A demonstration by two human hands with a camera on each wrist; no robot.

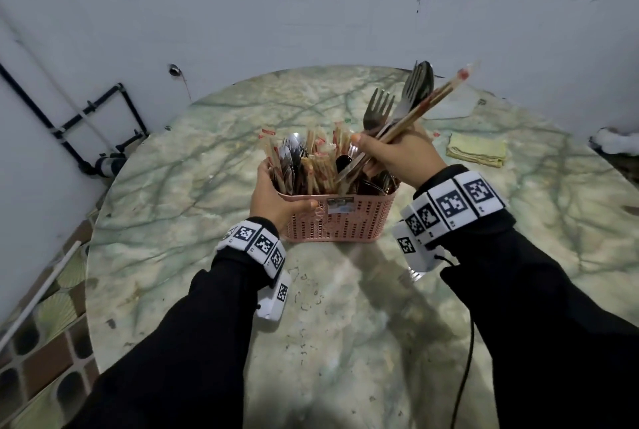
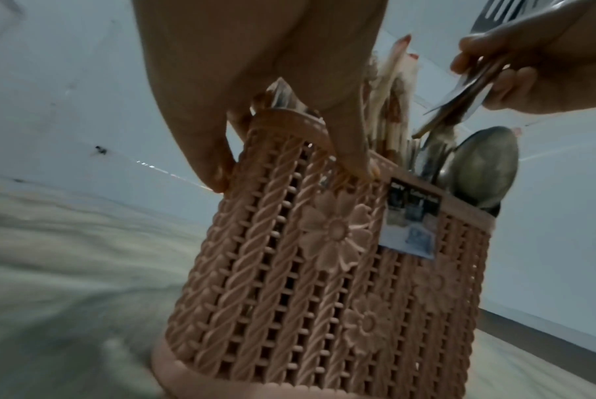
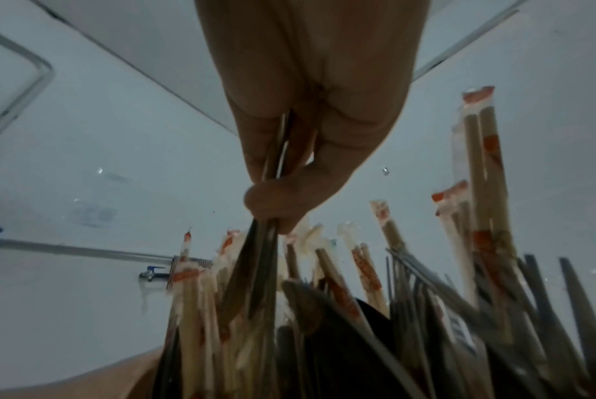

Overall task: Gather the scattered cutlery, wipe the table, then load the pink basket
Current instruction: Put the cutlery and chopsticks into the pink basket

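The pink basket (image 1: 337,221) stands at the centre of the head view on the marbled worktop (image 1: 207,186), already crowded with wrapped chopsticks and steel cutlery. The left hand (image 1: 273,200) grips its left end, thumb across the front wall and fingers (image 2: 200,151) curled over the rim. The right hand (image 1: 397,155) is clamped round a mixed bundle (image 1: 404,107) of forks, a spoon and wrapped chopsticks, handles angled down into the right part of the basket and heads fanning toward the upper right.

The bundle looks stiff but awkward: smooth steel handles beside slick plastic sleeves, so pieces could slide against one another if the hold loosens. Gripping low and near the handles, as here, seems sensible. The basket is light, openwork plastic and probably top-heavy with its load, so steadying it at the rim is the safer hold.

The left wrist view shows what the head view cannot: the moulded flowers, the label (image 2: 409,218) on the side, and a spoon bowl (image 2: 480,167) leaning over the rim at centre right. The right wrist view looks between the upright chopsticks (image 3: 484,189) and shows the fingers (image 3: 275,205) pinching the handles. Only the head view shows the folded yellow cloth (image 1: 477,152) lying well apart at right.
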